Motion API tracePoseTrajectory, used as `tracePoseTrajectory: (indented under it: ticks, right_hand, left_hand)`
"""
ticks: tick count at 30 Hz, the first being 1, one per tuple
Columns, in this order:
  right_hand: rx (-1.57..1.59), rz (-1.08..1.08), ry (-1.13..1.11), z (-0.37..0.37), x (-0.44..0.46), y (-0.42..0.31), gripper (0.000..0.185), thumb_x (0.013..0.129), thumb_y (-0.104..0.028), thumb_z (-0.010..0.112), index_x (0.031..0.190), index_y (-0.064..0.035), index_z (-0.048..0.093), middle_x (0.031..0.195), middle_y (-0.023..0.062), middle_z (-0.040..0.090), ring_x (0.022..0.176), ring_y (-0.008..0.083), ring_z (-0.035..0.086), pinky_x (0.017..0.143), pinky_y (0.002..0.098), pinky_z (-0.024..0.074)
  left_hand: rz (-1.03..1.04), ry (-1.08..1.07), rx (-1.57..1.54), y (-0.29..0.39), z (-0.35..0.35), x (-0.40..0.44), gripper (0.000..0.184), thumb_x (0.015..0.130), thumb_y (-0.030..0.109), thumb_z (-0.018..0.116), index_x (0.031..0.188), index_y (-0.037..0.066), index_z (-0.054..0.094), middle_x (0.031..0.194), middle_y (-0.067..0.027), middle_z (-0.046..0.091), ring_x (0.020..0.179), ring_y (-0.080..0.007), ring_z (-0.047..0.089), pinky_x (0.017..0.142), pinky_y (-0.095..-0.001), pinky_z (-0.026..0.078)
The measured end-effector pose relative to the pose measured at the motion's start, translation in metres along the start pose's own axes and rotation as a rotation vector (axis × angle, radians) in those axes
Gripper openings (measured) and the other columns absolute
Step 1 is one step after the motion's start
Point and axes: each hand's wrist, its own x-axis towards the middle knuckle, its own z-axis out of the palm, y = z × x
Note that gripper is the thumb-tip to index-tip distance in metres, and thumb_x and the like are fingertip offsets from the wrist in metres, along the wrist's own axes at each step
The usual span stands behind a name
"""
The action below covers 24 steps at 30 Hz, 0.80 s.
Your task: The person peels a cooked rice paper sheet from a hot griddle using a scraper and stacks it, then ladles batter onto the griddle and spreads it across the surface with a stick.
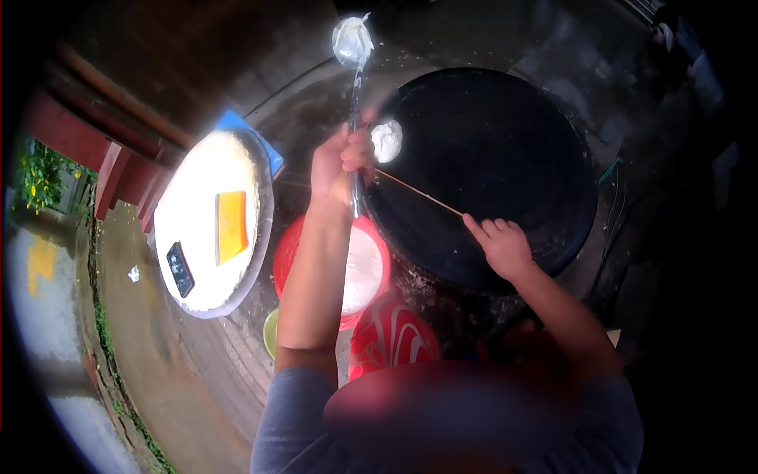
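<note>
the fingers of the left hand [343, 164] are wrapped around the handle of a ladle [353, 43], its bowl coated in something white. the fingers of the right hand [505, 246] are closed on one end of a thin stick [422, 193], which slants over a round black pan [489, 174]. a white blob [387, 141] lies at the pan's left edge, near the left hand. below the left hand is a red basin [281, 254] holding something white; farther left, a phone [180, 269] and a yellow item [231, 227] rest on a white oval surface [201, 182].

Round black metal griddle [489, 182]: white dough lump [387, 141] at its 10 o'clock. Round red tub [287, 251]: griddle's 8 o'clock. Oval white tray [193, 213]: 9 o'clock; on it, black rectangular phone [180, 269], apparently, at 7.
</note>
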Motion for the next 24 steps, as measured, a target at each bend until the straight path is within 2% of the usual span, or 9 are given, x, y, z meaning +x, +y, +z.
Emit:
tracePoseTrajectory:
  ticks: [3,7,9,11,15,17,19,21,24]
  right_hand:
    - [-0.147,0.008,-0.053,0.005,0.037,0.008,0.054,0.076,-0.009,0.052,0.129,-0.0107,0.046,0.082,0.0032,0.053,0.075,0.0175,0.053,0.067,0.0273,0.0451]
    - [-0.129,0.156,-0.028,0.013,0.064,0.014,0.053,0.074,-0.01,0.056,0.127,-0.014,0.049,0.081,0.0035,0.055,0.071,0.0194,0.057,0.064,0.0292,0.0473]
    - [0.48,0.428,0.131,0.02,0.06,0.004,0.052,0.071,-0.01,0.059,0.122,-0.0179,0.054,0.078,0.0061,0.056,0.07,0.0215,0.059,0.064,0.0309,0.049]
    - [0.377,0.362,-0.107,0.007,0.057,-0.012,0.051,0.069,-0.008,0.059,0.119,-0.0181,0.057,0.079,0.007,0.056,0.069,0.023,0.06,0.064,0.0319,0.0496]
    - [0.064,0.327,0.005,0.02,0.083,0.019,0.049,0.068,-0.007,0.06,0.116,-0.0139,0.058,0.083,0.0067,0.056,0.071,0.0243,0.058,0.063,0.0339,0.0487]
    - [0.366,0.531,0.038,0.015,0.088,0.013,0.048,0.069,-0.008,0.059,0.116,-0.0152,0.058,0.085,0.0083,0.057,0.074,0.0256,0.059,0.066,0.0349,0.0496]
    - [0.641,0.542,-0.005,0.015,0.072,-0.002,0.046,0.07,-0.009,0.058,0.116,-0.0163,0.058,0.085,0.0089,0.057,0.075,0.0267,0.06,0.069,0.0357,0.0502]
    - [0.377,0.363,-0.146,0.01,0.06,-0.013,0.047,0.07,-0.008,0.059,0.116,-0.0171,0.058,0.087,0.0072,0.055,0.072,0.0247,0.06,0.064,0.0346,0.0502]
    - [0.086,0.4,-0.005,0.028,0.072,0.03,0.046,0.071,-0.009,0.059,0.117,-0.0139,0.058,0.084,0.0066,0.054,0.065,0.0246,0.057,0.057,0.0336,0.0484]
  left_hand:
    - [-0.1,-0.18,-0.216,0.003,0.02,-0.004,0.034,0.092,0.007,0.034,0.12,-0.011,0.041,0.065,-0.0041,0.044,0.044,-0.009,0.039,0.039,-0.0205,0.037]
    - [-0.034,-0.231,-0.232,-0.006,0.018,-0.032,0.04,0.092,0.004,0.027,0.128,-0.014,0.028,0.065,-0.006,0.043,0.046,-0.0113,0.044,0.036,-0.0219,0.041]
    - [-0.001,-0.222,-0.208,-0.006,0.002,-0.057,0.04,0.092,0.003,0.027,0.128,-0.014,0.027,0.066,-0.0072,0.044,0.047,-0.012,0.045,0.036,-0.0225,0.041]
    - [0.008,-0.12,-0.208,-0.01,-0.017,-0.085,0.039,0.09,0.003,0.031,0.126,-0.012,0.035,0.067,-0.0068,0.043,0.046,-0.0111,0.043,0.037,-0.0214,0.037]
    - [0.038,0.048,-0.222,-0.016,-0.068,-0.135,0.041,0.088,0.003,0.034,0.126,-0.011,0.036,0.069,-0.0067,0.044,0.048,-0.0098,0.04,0.038,-0.0205,0.037]
    - [0.059,0.134,-0.283,-0.02,-0.093,-0.163,0.042,0.087,0.002,0.034,0.126,-0.011,0.036,0.07,-0.0064,0.044,0.05,-0.0098,0.039,0.041,-0.0213,0.037]
    - [0.07,0.215,-0.38,-0.024,-0.122,-0.192,0.043,0.086,0.001,0.034,0.126,-0.012,0.036,0.071,-0.0058,0.044,0.052,-0.0104,0.04,0.044,-0.0223,0.037]
    - [0.104,0.253,-0.47,-0.031,-0.145,-0.216,0.043,0.085,0.002,0.035,0.126,-0.012,0.036,0.072,-0.0051,0.044,0.052,-0.0112,0.041,0.046,-0.0232,0.038]
    - [0.127,0.314,-0.594,-0.043,-0.167,-0.239,0.043,0.085,0.001,0.035,0.125,-0.013,0.037,0.072,-0.0048,0.044,0.053,-0.0113,0.041,0.047,-0.0226,0.038]
